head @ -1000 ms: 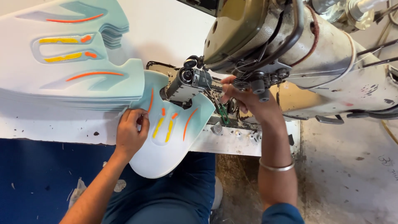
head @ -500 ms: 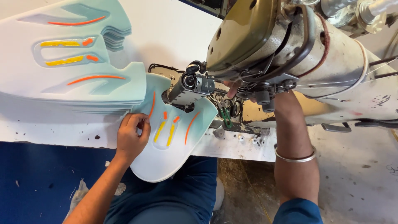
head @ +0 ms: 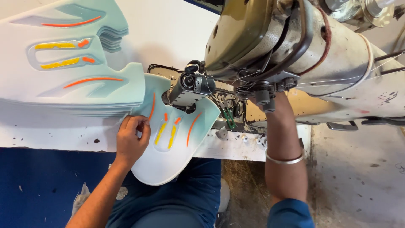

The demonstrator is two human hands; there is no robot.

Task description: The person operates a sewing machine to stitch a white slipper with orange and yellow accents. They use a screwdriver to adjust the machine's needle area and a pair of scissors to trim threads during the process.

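Observation:
A pale mint shoe-upper piece [head: 168, 143] with orange and yellow stripes lies under the black presser head [head: 190, 86] of an industrial sewing machine [head: 295, 55]. My left hand [head: 131, 137] rests on the piece's left edge, fingers curled and pinching it. My right forearm [head: 284, 143], with a silver bangle, reaches up behind the machine's arm; the right hand itself is hidden by the machine.
A stack of matching mint pieces [head: 63, 63] sits on the white table [head: 50, 131] at the left. A green clip [head: 229, 119] lies by the needle area. Below are my blue trousers [head: 177, 207]; dusty concrete floor [head: 358, 177] is at the right.
My right hand has moved from the front of the needle area up behind the machine, out of sight. The left hand stays on the piece's edge. The view has shifted closer.

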